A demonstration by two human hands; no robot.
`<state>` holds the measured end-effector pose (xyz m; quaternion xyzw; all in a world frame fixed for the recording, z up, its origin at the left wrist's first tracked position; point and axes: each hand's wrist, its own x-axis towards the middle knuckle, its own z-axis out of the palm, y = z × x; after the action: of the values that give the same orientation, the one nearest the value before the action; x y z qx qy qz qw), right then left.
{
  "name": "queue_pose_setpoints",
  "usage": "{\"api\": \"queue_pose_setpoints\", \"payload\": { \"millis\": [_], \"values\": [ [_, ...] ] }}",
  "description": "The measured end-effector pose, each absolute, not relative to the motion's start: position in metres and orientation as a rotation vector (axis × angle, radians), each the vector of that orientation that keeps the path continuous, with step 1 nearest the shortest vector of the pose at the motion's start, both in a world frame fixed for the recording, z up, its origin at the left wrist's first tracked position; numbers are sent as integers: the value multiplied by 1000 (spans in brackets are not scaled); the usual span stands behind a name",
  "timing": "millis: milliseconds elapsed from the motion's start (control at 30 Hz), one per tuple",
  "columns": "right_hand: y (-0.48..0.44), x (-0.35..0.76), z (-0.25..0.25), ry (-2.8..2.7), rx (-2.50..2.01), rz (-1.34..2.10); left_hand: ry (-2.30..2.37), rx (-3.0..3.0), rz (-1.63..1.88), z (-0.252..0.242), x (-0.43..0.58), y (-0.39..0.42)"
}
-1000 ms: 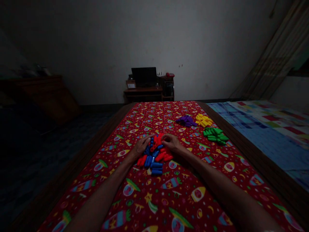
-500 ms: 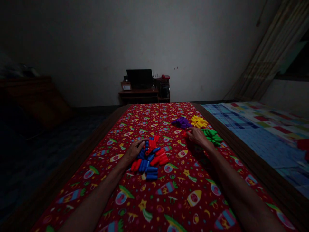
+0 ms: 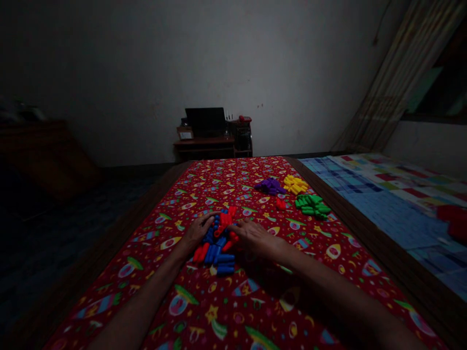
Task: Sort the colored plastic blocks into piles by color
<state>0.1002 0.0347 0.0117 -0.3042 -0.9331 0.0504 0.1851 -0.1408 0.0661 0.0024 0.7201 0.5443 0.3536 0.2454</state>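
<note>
A mixed pile of red and blue plastic tube-like pieces [image 3: 220, 254] lies on the red patterned cloth [image 3: 213, 311]. My left hand [image 3: 197, 232] rests against the pile's left side, thumb and fingers apart beside blue pieces [image 3: 208, 237]. Over the right side of the pile reaches my right hand [image 3: 254, 235], its fingers spread and touching red pieces [image 3: 231, 240]; part of the pile is hidden beneath it. A small group of red pieces [image 3: 280, 204] lies apart, farther off to the right.
Beyond the separate red group are purple [image 3: 270, 186], yellow [image 3: 295, 184] and green pieces [image 3: 313, 206], heaped by colour. A bed with a blue checked cover [image 3: 350, 204] adjoins the right edge. At the far wall stands a desk with a dark monitor [image 3: 206, 122].
My right hand has left the small red group near the green heap and come back left to the mixed pile. The red pieces stay behind there. My left hand keeps its place.
</note>
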Motion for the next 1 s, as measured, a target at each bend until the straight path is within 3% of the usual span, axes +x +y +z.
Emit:
{"api": "queue_pose_setpoints", "payload": {
  "millis": [600, 1000],
  "values": [
    [39, 89, 0, -2662, -746, 137, 1493, 1963, 982, 1, -143, 66],
    [68, 125, 34, -2509, -1252, 358, 1426, 1932, 984, -1, -144, 67]
  ]
}}
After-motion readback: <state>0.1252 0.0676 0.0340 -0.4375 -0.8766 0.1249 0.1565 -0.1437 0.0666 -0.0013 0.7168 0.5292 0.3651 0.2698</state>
